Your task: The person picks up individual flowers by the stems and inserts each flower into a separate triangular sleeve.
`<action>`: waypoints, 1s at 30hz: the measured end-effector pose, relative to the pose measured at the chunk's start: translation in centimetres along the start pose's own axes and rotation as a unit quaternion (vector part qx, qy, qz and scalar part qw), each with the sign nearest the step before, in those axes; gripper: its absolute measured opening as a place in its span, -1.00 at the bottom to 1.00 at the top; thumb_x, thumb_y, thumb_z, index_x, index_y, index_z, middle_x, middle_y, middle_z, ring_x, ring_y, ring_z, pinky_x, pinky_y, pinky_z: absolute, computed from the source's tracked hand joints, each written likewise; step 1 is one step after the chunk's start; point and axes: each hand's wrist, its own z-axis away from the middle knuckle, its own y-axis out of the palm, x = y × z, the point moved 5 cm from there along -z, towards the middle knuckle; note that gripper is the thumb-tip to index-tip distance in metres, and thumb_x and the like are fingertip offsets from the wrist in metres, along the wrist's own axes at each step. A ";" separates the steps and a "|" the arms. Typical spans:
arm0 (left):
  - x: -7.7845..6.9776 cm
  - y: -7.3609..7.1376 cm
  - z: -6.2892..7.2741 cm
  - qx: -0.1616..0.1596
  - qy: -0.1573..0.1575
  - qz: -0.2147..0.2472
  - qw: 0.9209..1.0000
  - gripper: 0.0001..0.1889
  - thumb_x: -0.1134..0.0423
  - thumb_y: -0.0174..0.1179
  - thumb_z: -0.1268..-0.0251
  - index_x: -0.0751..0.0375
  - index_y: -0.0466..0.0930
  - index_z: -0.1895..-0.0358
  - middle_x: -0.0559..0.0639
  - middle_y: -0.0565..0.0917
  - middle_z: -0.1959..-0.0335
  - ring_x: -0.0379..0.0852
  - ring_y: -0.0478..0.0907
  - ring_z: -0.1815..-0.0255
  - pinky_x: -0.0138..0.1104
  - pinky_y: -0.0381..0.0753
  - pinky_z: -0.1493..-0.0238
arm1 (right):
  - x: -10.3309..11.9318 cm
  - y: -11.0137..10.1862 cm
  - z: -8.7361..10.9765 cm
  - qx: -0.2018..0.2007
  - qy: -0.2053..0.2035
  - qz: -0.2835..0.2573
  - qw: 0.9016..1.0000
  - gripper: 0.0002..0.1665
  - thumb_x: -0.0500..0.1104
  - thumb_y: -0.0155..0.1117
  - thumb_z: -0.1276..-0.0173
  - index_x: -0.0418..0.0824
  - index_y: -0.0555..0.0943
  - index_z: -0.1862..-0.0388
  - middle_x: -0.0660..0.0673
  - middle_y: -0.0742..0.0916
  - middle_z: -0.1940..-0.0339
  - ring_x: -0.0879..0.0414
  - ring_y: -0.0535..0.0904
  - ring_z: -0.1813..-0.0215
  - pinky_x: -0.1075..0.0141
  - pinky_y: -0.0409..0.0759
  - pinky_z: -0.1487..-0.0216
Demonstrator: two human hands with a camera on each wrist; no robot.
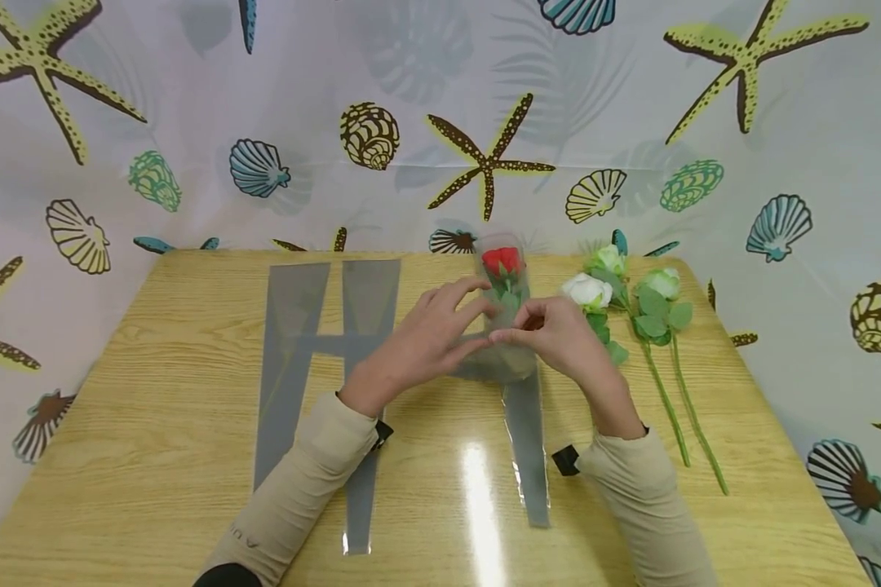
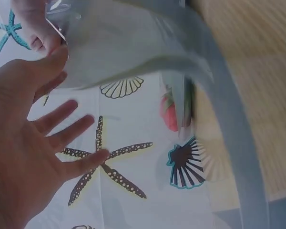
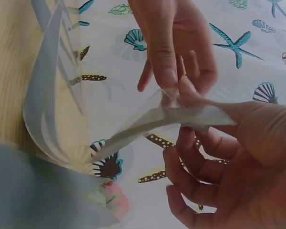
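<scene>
In the head view, both hands meet over a clear plastic film (image 1: 510,363) at the table's middle right. My right hand (image 1: 568,338) pinches its edge between thumb and index finger. Close beside it, the thumb and index finger of my left hand (image 1: 429,334) appear to pinch the same film, the other fingers spread. A red rose (image 1: 502,261) with green leaves shows through clear plastic just beyond the fingers. The right wrist view shows the film's bent edge (image 3: 148,125) between the hands. Where each fingertip touches is partly hidden.
Grey translucent tapered plastic strips (image 1: 294,318) lie flat at the left, another tapered strip (image 1: 526,456) below the hands. Several white artificial roses (image 1: 587,291) with green stems lie at the right. A shell-and-starfish patterned cloth (image 1: 411,187) hangs behind the wooden table (image 1: 154,408).
</scene>
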 end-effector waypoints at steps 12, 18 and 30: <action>-0.4 -1.3 0.1 0.027 0.035 0.090 0.995 -0.94 0.22 0.24 -0.57 0.04 0.65 0.04 0.08 0.57 -0.35 -0.05 0.66 0.00 -0.20 0.65 -0.13 | -0.4 -1.7 0.7 0.015 0.007 -0.010 1.000 -0.69 0.00 0.47 -0.45 -0.22 0.68 0.28 -0.11 0.73 0.31 0.04 0.60 0.26 0.25 0.52 0.23; -1.0 -1.7 -0.1 0.014 0.046 0.084 0.995 -0.86 0.23 0.14 -0.64 0.09 0.67 -0.05 0.12 0.58 -0.35 -0.07 0.68 0.05 -0.22 0.65 -0.04 | 2.9 -2.5 3.6 -0.054 -0.004 0.057 0.997 -0.70 -0.01 0.42 -0.49 -0.15 0.62 -0.02 -0.16 0.74 0.04 -0.06 0.66 -0.03 0.08 0.62 -0.03; -0.7 -1.5 -0.3 0.022 0.035 0.046 0.998 -0.86 0.24 0.10 -0.67 0.10 0.63 -0.06 0.11 0.58 -0.35 0.01 0.62 -0.24 -0.09 0.68 -0.08 | 6.5 0.8 5.5 -0.009 -0.022 0.003 1.000 -0.65 -0.10 0.19 -0.66 -0.25 0.59 -0.27 -0.24 0.75 -0.24 -0.14 0.71 -0.31 -0.03 0.66 -0.33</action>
